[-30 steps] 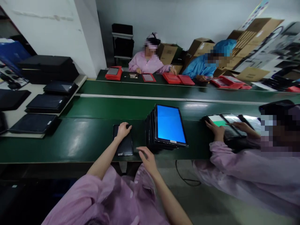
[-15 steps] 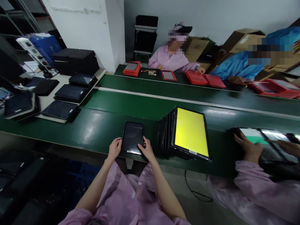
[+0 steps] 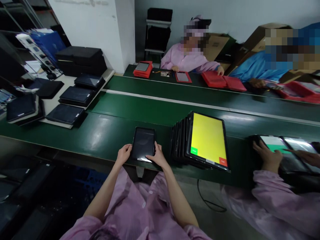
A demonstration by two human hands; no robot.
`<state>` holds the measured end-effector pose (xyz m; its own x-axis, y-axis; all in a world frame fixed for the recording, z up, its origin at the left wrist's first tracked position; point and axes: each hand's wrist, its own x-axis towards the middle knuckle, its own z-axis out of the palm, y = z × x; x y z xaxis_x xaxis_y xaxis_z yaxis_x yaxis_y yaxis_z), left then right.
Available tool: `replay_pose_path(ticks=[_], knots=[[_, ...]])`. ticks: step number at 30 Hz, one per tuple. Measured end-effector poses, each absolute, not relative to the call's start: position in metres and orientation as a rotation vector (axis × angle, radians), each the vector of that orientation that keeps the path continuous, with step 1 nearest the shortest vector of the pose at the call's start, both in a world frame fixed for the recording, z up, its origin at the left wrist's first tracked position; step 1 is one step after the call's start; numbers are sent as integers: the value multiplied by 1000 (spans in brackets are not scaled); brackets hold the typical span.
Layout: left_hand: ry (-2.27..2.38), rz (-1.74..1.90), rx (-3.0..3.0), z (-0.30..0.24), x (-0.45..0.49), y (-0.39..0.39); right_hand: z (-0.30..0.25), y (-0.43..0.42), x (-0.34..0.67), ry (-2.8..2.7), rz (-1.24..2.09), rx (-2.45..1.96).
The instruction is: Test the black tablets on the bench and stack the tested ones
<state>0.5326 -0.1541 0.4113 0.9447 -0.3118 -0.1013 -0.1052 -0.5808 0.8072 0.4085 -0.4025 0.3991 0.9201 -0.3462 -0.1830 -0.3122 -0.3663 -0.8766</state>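
A black tablet [image 3: 143, 143] with a dark screen lies at the near edge of the green table, a small white label on its lower edge. My left hand [image 3: 124, 154] grips its left side with bent fingers. On the opposite side, my right hand [image 3: 157, 155] holds the tablet's right edge, its thumb over the lower right corner of the screen. Just right of my right hand stands a leaning stack of tablets [image 3: 178, 143]. Its top tablet [image 3: 208, 136] glows yellow, with a green box and a red box in its lower corners.
A co-worker's hands [image 3: 268, 158] at the right handle tablets with lit screens. Across the green table [image 3: 140, 106], two people sit by red sleeves [image 3: 215, 79]. More tablets [image 3: 66, 114] rest on a pale board at the left. Dark trays [image 3: 27, 193] stand below, left.
A green box and a red box have appeared on the yellow screen. My hands keep hold of the black tablet. The whole view has shifted slightly.
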Motion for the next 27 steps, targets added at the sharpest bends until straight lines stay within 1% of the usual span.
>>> replay_pose_path(ticks=[4,10,14,17,22,27], knots=[[-289,-292,2185,411,533,-154,395,-401,415,476,-56,-2021],[-372,-326,2154,409,529,-152,390,-401,440,712,-306,-1989],[-573,-386,2110,407,517,-140,391,-405,441,689,-296,-1986],[-686,-353,2141,403,505,-133,390,-404,427,635,-262,-1983],[-701,-185,2302,395,498,-138,390,-401,419,584,-224,-2024],[-700,-178,2329,395,504,-143,397,-404,439,718,-326,-1981]])
